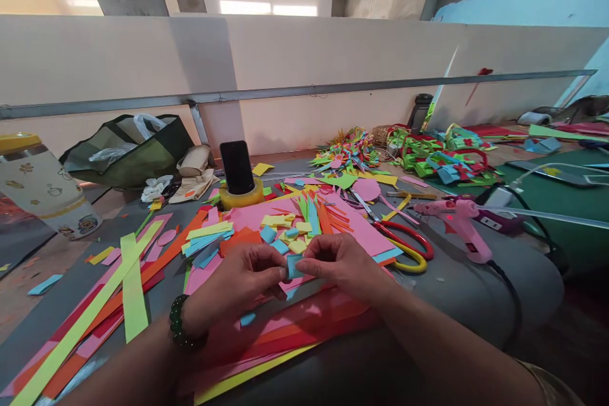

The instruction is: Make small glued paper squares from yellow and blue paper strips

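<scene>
Between both hands is a small piece of blue paper, held above a stack of coloured sheets. My left hand, with a dark bead bracelet at the wrist, pinches its left edge. The thumb and forefinger of my right hand grip its right side. Just beyond the fingers lie several small blue and yellow paper pieces on a pink sheet. Thin orange and green paper strips are heaped behind them. Blue and yellow strips lie beside my left hand.
Red-and-yellow-handled scissors and a pink glue gun lie to the right. A phone leans upright by a yellow tape roll. Long paper strips cover the left. Behind are a bag and finished paper crafts.
</scene>
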The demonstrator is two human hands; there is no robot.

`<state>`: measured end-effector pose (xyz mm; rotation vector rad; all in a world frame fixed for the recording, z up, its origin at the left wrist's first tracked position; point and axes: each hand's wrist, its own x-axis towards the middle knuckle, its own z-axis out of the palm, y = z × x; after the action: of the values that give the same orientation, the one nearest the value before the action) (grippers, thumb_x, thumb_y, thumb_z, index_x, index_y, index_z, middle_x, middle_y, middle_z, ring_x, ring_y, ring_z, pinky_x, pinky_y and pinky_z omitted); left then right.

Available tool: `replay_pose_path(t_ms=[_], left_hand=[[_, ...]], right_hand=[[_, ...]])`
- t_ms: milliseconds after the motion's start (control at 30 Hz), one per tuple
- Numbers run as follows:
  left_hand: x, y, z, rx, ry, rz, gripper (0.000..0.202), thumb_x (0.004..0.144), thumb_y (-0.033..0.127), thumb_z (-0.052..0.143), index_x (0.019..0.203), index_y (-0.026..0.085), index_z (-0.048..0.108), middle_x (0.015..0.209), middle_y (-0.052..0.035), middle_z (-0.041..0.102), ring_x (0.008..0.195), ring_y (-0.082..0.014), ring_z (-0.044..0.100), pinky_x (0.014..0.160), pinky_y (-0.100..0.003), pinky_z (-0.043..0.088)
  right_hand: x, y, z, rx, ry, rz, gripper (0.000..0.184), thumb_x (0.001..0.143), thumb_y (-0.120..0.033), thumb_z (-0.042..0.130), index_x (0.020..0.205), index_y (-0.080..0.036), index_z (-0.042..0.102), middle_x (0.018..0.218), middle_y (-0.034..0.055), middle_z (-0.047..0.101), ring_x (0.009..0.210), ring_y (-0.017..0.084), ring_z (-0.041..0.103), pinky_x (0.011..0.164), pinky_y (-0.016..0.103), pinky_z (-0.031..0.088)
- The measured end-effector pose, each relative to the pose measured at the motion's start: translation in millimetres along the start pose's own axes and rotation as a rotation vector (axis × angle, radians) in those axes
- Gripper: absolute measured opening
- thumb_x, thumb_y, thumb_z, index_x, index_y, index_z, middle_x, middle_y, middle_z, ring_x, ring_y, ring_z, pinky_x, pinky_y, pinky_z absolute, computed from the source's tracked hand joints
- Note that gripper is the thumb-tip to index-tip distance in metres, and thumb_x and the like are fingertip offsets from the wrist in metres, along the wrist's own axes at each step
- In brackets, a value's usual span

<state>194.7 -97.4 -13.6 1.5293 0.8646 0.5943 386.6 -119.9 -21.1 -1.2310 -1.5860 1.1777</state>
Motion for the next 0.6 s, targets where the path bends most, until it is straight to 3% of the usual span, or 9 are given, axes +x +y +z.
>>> replay_pose_path(t_ms=[333, 500, 600], left_hand=[[-2.6, 1.3, 1.4, 0.093, -0.024, 0.009, 0.013, 0.073, 0.026, 0.060, 0.069, 0.014, 0.060, 0.066, 0.0007, 0.056, 0.061, -0.0135, 0.063, 0.055, -0.020, 0.045], [-2.5, 1.9, 1.4, 0.103, -0.036, 0.015, 0.011, 0.073, 0.023, 0.059, 0.070, 0.014, 0.063, 0.067, 0.0007, 0.057, 0.060, -0.0111, 0.060, 0.054, -0.019, 0.043], [-3.1, 2.9, 2.2, 0.112, -0.052, 0.026, 0.008, 0.072, 0.020, 0.058, 0.068, 0.014, 0.062, 0.065, 0.0019, 0.056, 0.058, -0.0100, 0.060, 0.053, -0.018, 0.042]], right_hand=[[0.7, 1.0, 0.6, -0.029, 0.002, -0.008, 0.034, 0.069, -0.042, 0.071, 0.062, -0.014, 0.054, 0.056, -0.0045, 0.048, 0.052, 0.006, 0.038, 0.047, 0.020, 0.028], [-0.8, -0.5, 1.1, -0.064, 0.038, -0.047, 0.023, 0.070, -0.030, 0.070, 0.071, -0.016, 0.052, 0.062, -0.0048, 0.052, 0.054, 0.006, 0.042, 0.047, 0.018, 0.032], [-2.4, -1.9, 2.1, 0.022, 0.027, -0.090, 0.024, 0.068, -0.025, 0.071, 0.077, -0.017, 0.051, 0.071, -0.0033, 0.057, 0.056, 0.006, 0.046, 0.050, 0.018, 0.036]])
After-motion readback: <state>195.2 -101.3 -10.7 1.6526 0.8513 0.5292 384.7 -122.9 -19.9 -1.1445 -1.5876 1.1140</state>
